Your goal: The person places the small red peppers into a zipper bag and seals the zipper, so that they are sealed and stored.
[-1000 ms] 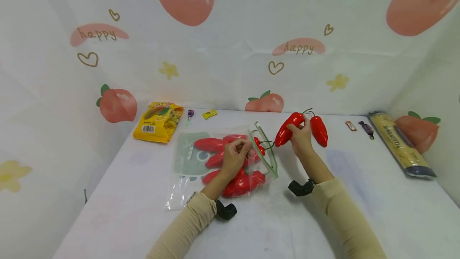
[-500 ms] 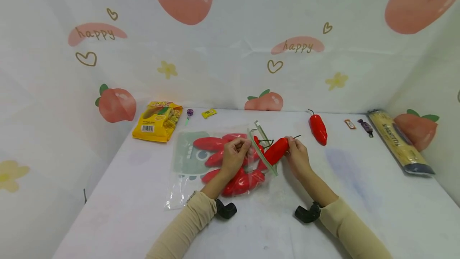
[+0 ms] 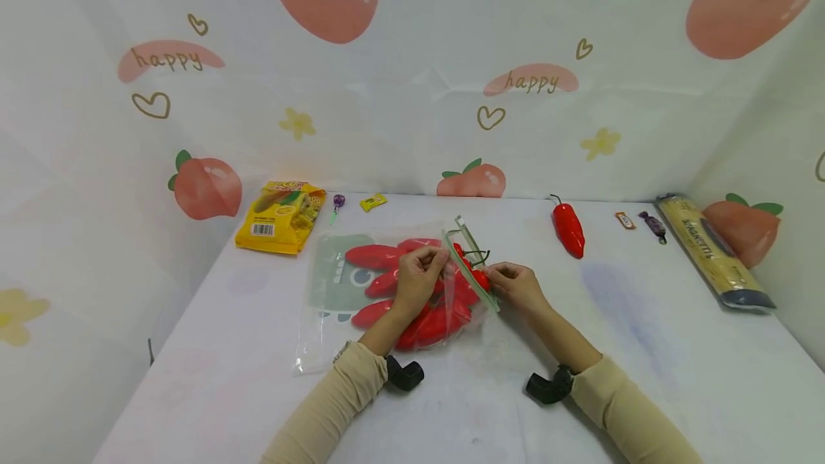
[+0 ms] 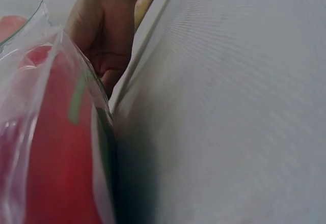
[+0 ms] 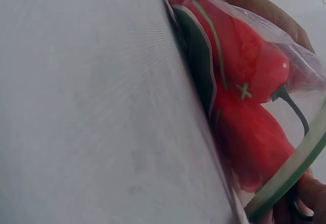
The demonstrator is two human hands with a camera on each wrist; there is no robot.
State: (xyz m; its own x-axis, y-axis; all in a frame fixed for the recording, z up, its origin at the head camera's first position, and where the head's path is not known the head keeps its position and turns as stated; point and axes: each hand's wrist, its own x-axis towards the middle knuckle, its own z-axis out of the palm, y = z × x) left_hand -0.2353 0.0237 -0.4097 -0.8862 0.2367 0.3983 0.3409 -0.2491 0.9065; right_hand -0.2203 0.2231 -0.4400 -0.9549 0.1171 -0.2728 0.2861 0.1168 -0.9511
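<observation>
A clear zip bag (image 3: 308,349) with a green zip edge lies on the table, several red chili peppers (image 3: 374,257) inside it. My left hand (image 3: 417,281) pinches the bag's upper film just behind its mouth, which gapes to the right. At that mouth my right hand (image 3: 519,288) holds the stem end of a chili pepper (image 3: 480,280), whose body is inside the bag. The right wrist view shows the right fingers (image 5: 311,193) beside a dark stem, partly behind the green zip strip (image 5: 290,175). Another chili pepper (image 3: 568,231) lies loose at the back right.
A yellow snack bag (image 3: 278,220), a lollipop (image 3: 338,203) and a yellow wrapped candy (image 3: 372,202) lie along the back left. Farther right are a small wrapped candy (image 3: 624,220), a purple wrapped candy (image 3: 654,226) and a spaghetti packet (image 3: 712,253).
My right hand has brought a chili pepper down and left from beside the loose one into the bag's mouth. The left hand has kept its hold on the bag.
</observation>
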